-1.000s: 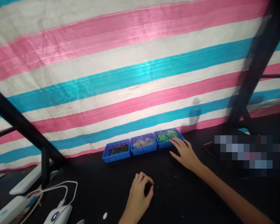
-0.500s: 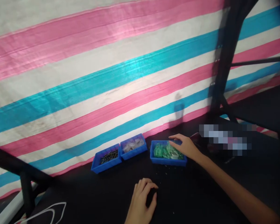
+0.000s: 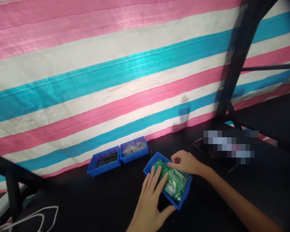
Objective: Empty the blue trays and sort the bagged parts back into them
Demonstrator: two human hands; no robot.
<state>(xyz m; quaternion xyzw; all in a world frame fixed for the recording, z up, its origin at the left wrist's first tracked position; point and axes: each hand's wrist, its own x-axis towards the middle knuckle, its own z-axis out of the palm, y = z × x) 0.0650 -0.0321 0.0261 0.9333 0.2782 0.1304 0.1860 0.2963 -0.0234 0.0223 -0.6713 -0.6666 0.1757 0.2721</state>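
Note:
A blue plastic tray (image 3: pixel 147 168) filled with clear packets showing green contents (image 3: pixel 175 183) sits at an angle on the black tabletop. My left hand (image 3: pixel 151 196) lies over its near-left side, fingers spread flat on the packets and thumb at the near corner. At the far-right edge, my right hand (image 3: pixel 186 162) has curled fingers closed at the rim, its thumb reaching over the packets. Part of that rim is hidden by the hand.
Left of this tray, a blue bin of dark screws (image 3: pixel 108 159) adjoins a blue bin of clear small bags (image 3: pixel 135 147). Behind stands a striped sheet (image 3: pixel 106 80). A white cable (image 3: pixel 48 207) lies front left, a dark phone-like object (image 3: pixel 198 145) right, near a blurred patch.
The tray with the green packets has turned and come nearer. My left hand has moved up and spread onto it, while my right hand's fingers have curled at its edge.

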